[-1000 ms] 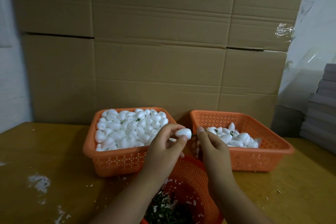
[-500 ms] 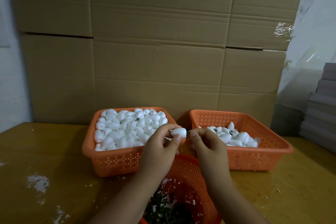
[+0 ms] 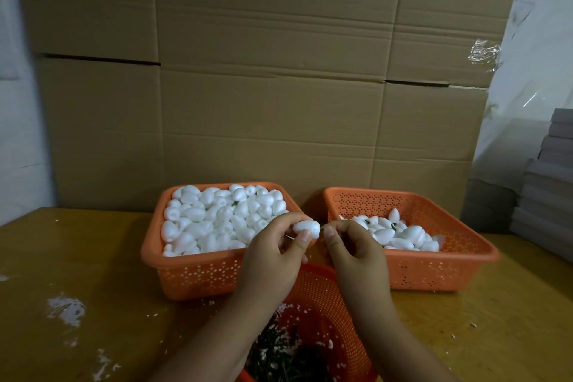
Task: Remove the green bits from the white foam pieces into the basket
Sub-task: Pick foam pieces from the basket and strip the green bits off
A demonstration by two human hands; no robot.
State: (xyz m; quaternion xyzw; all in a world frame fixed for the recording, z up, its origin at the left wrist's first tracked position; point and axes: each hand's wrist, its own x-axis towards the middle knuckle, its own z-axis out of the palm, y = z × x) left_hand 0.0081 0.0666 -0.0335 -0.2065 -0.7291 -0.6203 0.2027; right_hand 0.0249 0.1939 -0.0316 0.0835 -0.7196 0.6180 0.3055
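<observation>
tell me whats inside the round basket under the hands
The round orange basket holds a dark heap of green bits flecked with white foam crumbs. The forearms cover part of it, and its near side runs out of frame.

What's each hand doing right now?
Left hand: grips a foam piece.
Right hand: fingertips pinched beside the piece, apparently on its green bit; the bit is barely visible.

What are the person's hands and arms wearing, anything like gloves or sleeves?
Nothing that shows. The left hand and right hand are bare, without gloves, rings or a watch. Both forearms are bare too, down to the bottom edge of the picture; no sleeve comes into view.
</observation>
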